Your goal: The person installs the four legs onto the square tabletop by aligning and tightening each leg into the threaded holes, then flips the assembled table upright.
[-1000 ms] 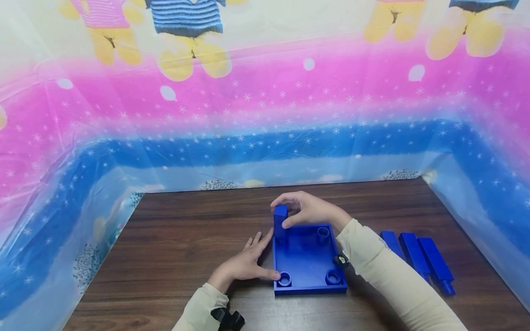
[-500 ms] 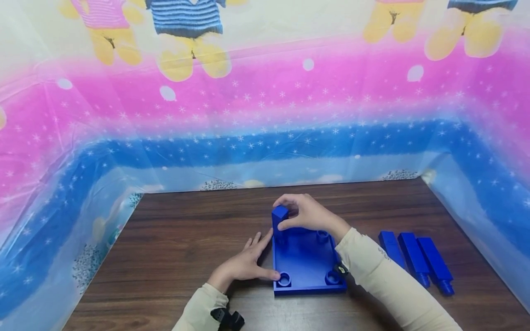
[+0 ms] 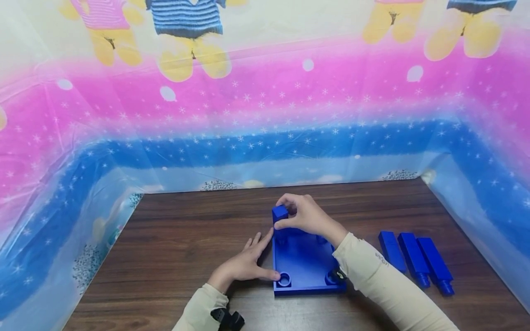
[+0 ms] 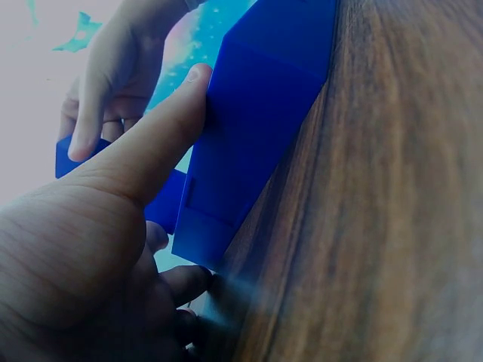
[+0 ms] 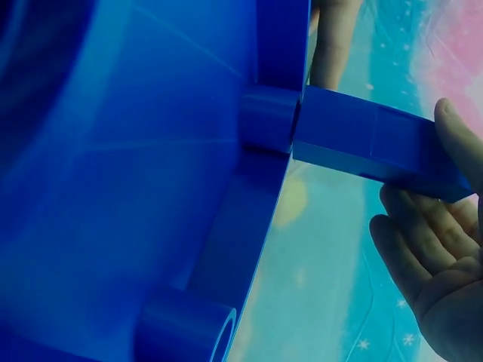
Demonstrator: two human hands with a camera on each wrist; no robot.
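Note:
A blue square panel [image 3: 306, 262] with a raised rim and round corner sockets lies on the table. My right hand [image 3: 308, 216] grips the upper end of a blue square leg [image 3: 279, 212], thumb on the near side. That leg stands upright at the panel's far left corner; in the right wrist view its lower end meets the corner socket [image 5: 268, 117]. My left hand [image 3: 244, 264] rests along the panel's left edge with fingers extended. Its thumb touches the rim beside the near left socket [image 3: 284, 279]. The right hand and forearm partly cover the sockets on the right.
Three more blue legs lie side by side on the table to the right: a left one [image 3: 391, 250], a middle one [image 3: 414, 257] and a right one [image 3: 435, 264]. Threaded-looking round ends show on two of them. A patterned cloth [image 3: 265, 151] surrounds the wooden table [image 3: 186, 225].
The leg has turned about its upright axis and sits slightly lower. My right hand has rotated with it, and its thumb has moved left across the leg. The left hand stays in place.

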